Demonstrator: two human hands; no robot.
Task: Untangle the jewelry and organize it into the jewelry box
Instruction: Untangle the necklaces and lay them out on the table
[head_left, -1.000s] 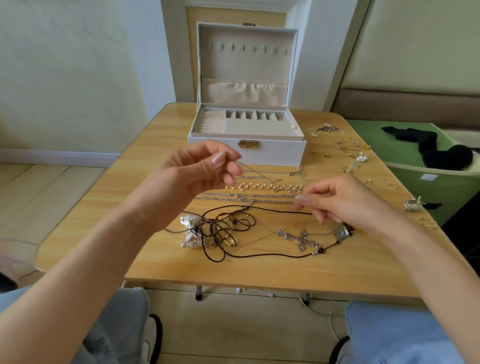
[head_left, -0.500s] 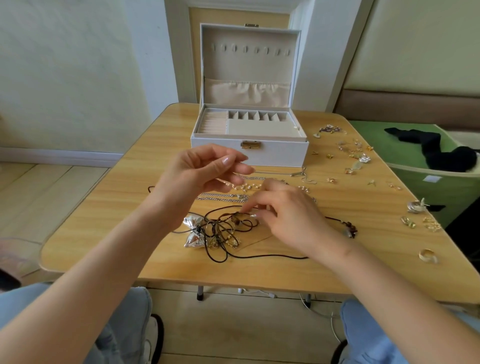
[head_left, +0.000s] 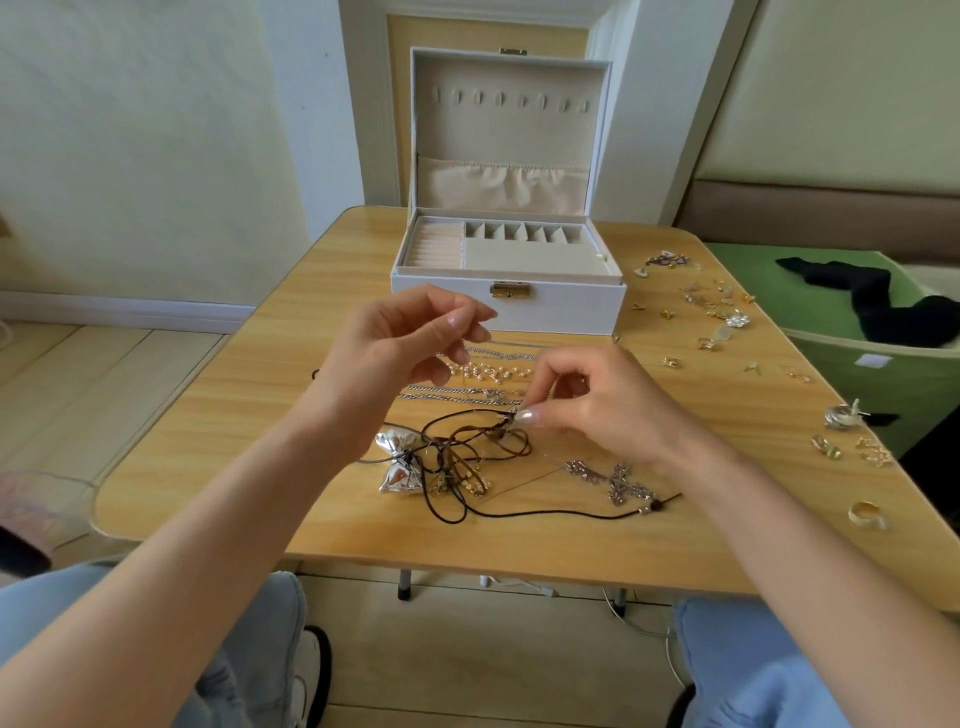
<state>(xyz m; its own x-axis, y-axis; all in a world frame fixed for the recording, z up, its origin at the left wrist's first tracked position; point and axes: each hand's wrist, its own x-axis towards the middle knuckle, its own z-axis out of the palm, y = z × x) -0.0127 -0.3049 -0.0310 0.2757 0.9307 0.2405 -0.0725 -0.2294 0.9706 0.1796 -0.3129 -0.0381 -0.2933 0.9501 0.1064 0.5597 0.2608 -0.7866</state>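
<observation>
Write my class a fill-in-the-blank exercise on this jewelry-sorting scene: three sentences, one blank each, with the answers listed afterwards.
1. The jewelry box stands with its lid ____.
2. The right hand pinches the tangle of cords, which lies on the ____.
3. The scattered earrings lie to the ____ of the box.

Answers: open; table; right.

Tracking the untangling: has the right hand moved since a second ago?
Yes. The right hand shifted left: its fingertips now pinch the cord tangle below the jewelry box clasp.
</observation>
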